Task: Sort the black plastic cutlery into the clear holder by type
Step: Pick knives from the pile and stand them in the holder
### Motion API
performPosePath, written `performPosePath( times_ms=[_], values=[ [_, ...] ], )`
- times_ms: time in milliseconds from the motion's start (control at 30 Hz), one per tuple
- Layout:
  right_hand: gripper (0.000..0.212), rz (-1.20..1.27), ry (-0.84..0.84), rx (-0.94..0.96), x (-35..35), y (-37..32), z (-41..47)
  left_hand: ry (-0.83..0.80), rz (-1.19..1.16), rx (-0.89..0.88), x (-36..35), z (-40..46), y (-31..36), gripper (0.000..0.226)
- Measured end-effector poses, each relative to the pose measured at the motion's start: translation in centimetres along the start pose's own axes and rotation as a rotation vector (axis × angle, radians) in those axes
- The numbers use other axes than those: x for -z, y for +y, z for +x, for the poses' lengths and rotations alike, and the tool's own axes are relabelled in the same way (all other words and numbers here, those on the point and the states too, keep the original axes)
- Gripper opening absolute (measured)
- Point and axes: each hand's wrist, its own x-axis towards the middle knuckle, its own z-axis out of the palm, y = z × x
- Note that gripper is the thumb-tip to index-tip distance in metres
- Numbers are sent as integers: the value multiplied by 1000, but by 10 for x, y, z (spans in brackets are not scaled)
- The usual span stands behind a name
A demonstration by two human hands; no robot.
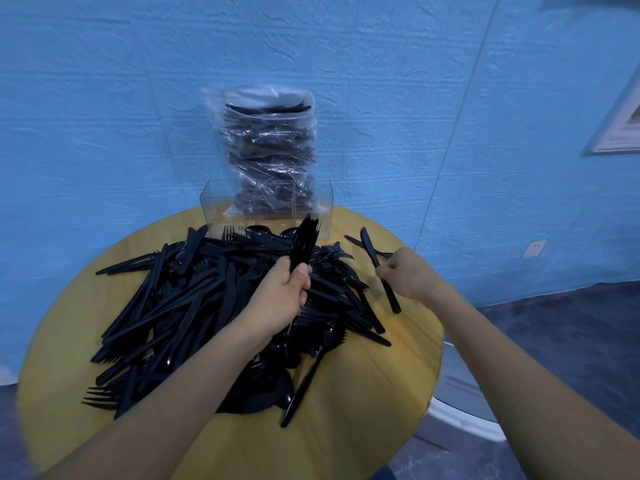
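Cutlery (221,306) lies in a big loose heap on the round yellow table (363,410), forks, knives and spoons all mixed, and the clear holder (225,206) stands at the far edge of the table, just behind the heap; we see nothing inside its compartments yet, so the sorting seems to be at its start. Our left hand (282,299) is curled around a bundle of forks (304,242) and holds them upright, tines up, near the front of the holder. Our right hand (412,273) pinches the middle of a single knife (379,270) at the right side of the heap, close to a few loose pieces on the table. Behind the holder stands a plastic bag (270,150) with more black cutlery. To do this step well, we think we should keep the forks aligned in the left hand, tap their handles even, and lower them together into one compartment, not letting tines catch on the wall. The knife should go in another compartment, and we should keep that choice for every next piece.
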Motion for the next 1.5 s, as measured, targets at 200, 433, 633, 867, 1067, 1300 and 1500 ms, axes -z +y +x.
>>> performPosePath(
  times_ms=[200, 433, 633, 867, 1067, 1300, 1500],
  values=[
    [26, 513, -76, 150, -10, -46, -52, 53, -147, 8, -9, -5, 9, 20],
    [6, 602, 33, 275, -49, -70, -68, 158, -249, 19, 2, -14, 16, 22],
    [8, 424, 152, 326, -60, -86, -71, 180, -203, 20, 12, -19, 16, 30],
    [18, 278, 246, 433, -60, -105, -80, 159, -276, 24, 26, -26, 22, 31],
    [27, -194, 205, 657, -55, -117, -79, 124, -243, 49, 46, -32, 24, 22],
    [24, -30, 18, 687, -33, -127, -52, 113, -35, 24, 70, -28, 21, 18],
    [30, 886, -320, 149, -26, -148, -21, 41, 24, -76, 82, -22, 24, 14]
  ],
)
